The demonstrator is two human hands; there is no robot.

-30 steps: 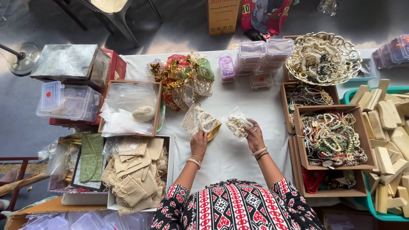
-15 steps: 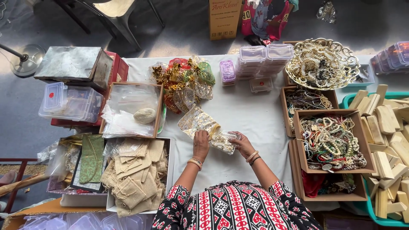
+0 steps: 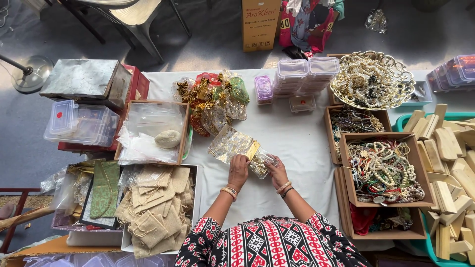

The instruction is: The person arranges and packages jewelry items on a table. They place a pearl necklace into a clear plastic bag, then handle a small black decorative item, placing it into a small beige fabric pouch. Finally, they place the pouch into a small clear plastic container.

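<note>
White-clothed table; left side: open box of clear plastic bags, tray of burlap pouches, green embroidered pouch, clear lidded container in front of grey metal box. Far edge: heap of red-gold-green organza bags, small purple box, stacked clear plastic cases, gold filigree tray of pearl beads. Right side: cardboard boxes of mixed bead necklaces, teal crate of wooden blocks; on floor beyond, chair and cardboard carton.
</note>
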